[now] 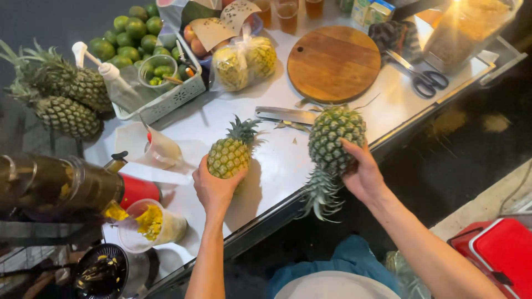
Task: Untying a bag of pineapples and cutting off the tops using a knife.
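The left hand point(213, 185) cups the base of a small yellow-green pineapple point(228, 156) standing upright near the front edge of the white metal table point(277, 160). The right hand point(361, 174) grips a larger green pineapple point(335, 138) over that edge (crown toward the person), just in front of a steel knife point(285, 115).

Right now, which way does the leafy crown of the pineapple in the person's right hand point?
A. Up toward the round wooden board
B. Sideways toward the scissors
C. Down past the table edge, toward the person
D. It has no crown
C: the right hand grips the larger pineapple with its crown hanging over the table edge toward the person, while the left hand holds the smaller pineapple crown up.
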